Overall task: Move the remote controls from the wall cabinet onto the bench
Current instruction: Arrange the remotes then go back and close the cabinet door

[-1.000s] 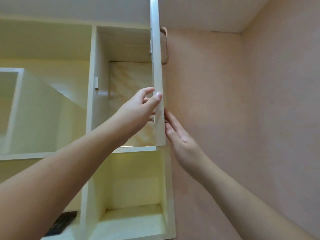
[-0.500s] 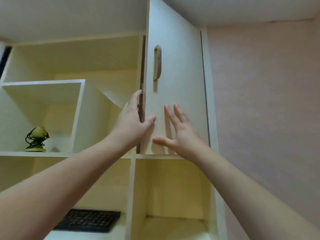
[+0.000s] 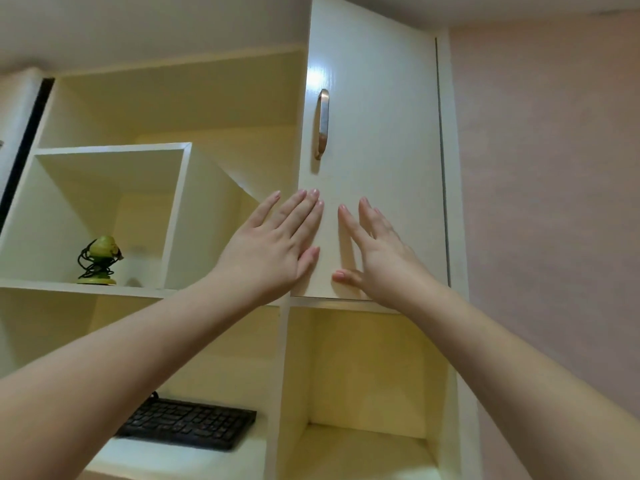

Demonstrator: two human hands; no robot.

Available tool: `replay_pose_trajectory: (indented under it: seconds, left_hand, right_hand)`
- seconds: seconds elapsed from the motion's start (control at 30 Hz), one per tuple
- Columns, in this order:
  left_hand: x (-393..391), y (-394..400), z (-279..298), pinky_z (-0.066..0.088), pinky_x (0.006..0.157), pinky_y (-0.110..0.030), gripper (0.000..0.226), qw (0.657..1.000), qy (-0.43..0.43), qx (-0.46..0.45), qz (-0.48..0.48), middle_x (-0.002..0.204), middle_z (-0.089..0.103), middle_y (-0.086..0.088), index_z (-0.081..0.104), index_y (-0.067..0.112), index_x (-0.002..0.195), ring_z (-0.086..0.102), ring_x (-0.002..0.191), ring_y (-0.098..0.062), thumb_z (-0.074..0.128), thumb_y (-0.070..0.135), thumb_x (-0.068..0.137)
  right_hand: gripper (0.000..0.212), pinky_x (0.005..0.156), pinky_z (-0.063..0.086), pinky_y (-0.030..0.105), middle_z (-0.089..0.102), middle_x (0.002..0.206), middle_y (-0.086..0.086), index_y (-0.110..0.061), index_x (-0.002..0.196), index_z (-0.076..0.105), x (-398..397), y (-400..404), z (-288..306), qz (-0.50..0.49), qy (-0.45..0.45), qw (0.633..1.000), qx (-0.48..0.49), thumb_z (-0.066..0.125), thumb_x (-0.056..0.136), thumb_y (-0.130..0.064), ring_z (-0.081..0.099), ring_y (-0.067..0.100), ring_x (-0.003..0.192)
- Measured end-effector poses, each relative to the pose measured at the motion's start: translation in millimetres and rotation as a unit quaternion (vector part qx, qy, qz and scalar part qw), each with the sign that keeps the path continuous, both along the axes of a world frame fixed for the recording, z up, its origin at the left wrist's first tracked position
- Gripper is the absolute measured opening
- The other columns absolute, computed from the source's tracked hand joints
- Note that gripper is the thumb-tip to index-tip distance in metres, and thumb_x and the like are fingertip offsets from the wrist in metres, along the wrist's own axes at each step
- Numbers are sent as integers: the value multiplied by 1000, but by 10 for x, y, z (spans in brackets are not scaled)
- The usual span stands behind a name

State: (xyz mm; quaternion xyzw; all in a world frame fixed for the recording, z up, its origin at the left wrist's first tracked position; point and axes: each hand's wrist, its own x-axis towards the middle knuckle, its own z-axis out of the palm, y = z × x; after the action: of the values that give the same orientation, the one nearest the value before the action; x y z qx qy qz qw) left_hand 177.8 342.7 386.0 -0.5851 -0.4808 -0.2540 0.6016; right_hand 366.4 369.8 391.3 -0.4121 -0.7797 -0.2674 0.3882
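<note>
The white wall cabinet door (image 3: 377, 140) with its metal handle (image 3: 322, 123) sits flush with the frame, hiding the compartment behind it. My left hand (image 3: 273, 247) lies flat with straight fingers against the door's lower left edge. My right hand (image 3: 377, 251) presses flat on the door's lower part, fingers spread. Both hands hold nothing. No remote control and no bench is in view.
Open cream shelves surround the door. A small green ornament with black wire (image 3: 98, 259) stands in the left cubby. A black keyboard (image 3: 187, 422) lies on the lower left shelf. An open compartment (image 3: 367, 382) sits below the door. A pink wall (image 3: 554, 202) is at the right.
The cabinet door swung from open, edge-on to me, to fully closed. Both hands went from holding the door's edge to lying flat on its front. My view shifted left.
</note>
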Motion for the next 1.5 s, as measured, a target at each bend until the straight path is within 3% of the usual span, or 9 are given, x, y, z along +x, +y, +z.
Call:
replay_pose_trajectory:
  seconds: [0.4,0.47,0.63,0.8,1.07,1.3,1.4,1.5]
  left_hand:
    - [-107,295,0,-8,117,-37,64,999,-15,-6,-43,159,-11,-1,-13,15,148,-9,147,-12,-2,47,93]
    - [-114,366,7,-12,116,-36,62,999,-17,-20,-41,157,-17,-1,-18,15,146,-13,146,-12,-3,45,94]
    - [-120,470,22,-12,115,-35,63,998,-19,-39,-44,161,-9,-3,-11,13,150,-8,147,-13,9,43,98]
    - [-103,506,32,-8,117,-37,62,998,-22,-55,-32,161,-9,-4,-9,11,150,-9,147,-16,12,42,100]
    - [-77,642,58,-3,119,-42,65,987,-54,-147,13,161,-10,-4,-6,12,151,-12,147,-16,16,47,101]
    - [-10,531,142,-2,119,-45,67,983,-52,-172,50,161,-5,-6,-2,12,152,-6,148,-18,19,49,100]
    - [49,405,117,-1,118,-47,70,978,-35,-183,92,161,-1,-8,1,11,151,-5,148,-22,21,51,99]
    - [99,320,-85,1,117,-46,68,980,-38,-190,49,161,4,-6,3,13,151,-2,148,-21,22,51,99]
  right_hand:
    - [92,115,15,35,-16,160,-5,-39,149,-6,-133,86,-17,-60,8,998,22,57,84,-54,-10,13,147]
    - [95,116,14,33,-14,160,-5,-35,151,-6,-177,144,-28,-69,16,997,25,58,84,-54,-8,13,148]
    - [101,117,9,29,-10,161,-4,-22,152,-5,-190,269,-110,-92,57,993,43,55,81,-62,-6,13,148]
    - [96,118,7,31,-15,160,-1,-21,152,-7,-203,302,-122,-135,28,990,42,44,85,-66,-11,15,148]
    - [79,117,9,31,-17,160,2,-20,152,-6,-94,422,7,-155,-49,987,-2,44,96,-45,-11,17,148]
    - [84,118,9,34,-22,159,4,-19,152,-11,-120,333,48,-187,-74,979,-42,44,95,-47,-14,19,147]
    - [80,119,7,36,-15,160,7,-20,152,-10,-149,182,-59,-191,-95,974,-76,38,96,-51,-7,21,148]
    - [74,118,8,38,-3,162,3,-21,153,-2,-77,-10,-314,-174,-92,975,-104,35,97,-50,2,21,148]
